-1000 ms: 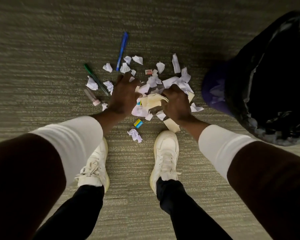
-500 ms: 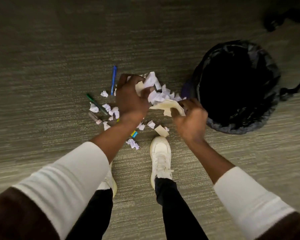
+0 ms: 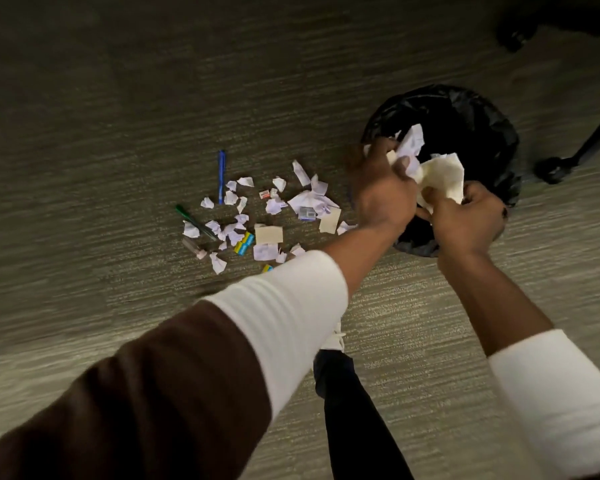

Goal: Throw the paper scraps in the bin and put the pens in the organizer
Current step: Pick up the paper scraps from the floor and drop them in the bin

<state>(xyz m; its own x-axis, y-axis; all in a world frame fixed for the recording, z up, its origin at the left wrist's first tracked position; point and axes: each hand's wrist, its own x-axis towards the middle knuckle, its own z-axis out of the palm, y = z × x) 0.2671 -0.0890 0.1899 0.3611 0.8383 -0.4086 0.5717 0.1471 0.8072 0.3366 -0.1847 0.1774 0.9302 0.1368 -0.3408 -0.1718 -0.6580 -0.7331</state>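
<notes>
Both hands hold one bundle of white and cream paper scraps (image 3: 437, 171) over the open mouth of the bin (image 3: 471, 112), which is lined with a black bag. My left hand (image 3: 381, 188) grips the bundle from the left, my right hand (image 3: 465, 216) from below right. Several more paper scraps (image 3: 309, 200) lie scattered on the carpet to the left of the bin. A blue pen (image 3: 221, 176) lies at the far side of the litter, a green pen (image 3: 194, 221) at its left edge. No organizer is in view.
Among the scraps lie a yellow-and-blue eraser (image 3: 244, 243), a small clear tube (image 3: 194, 247) and a cream sticky note (image 3: 268, 234). Black chair legs with castors (image 3: 555, 169) stand right of the bin. My leg and white shoe (image 3: 336, 336) are below the arms.
Both hands scooped a bundle of scraps off the carpet, lifted it and carried it right to above the bin. The view swung right with them.
</notes>
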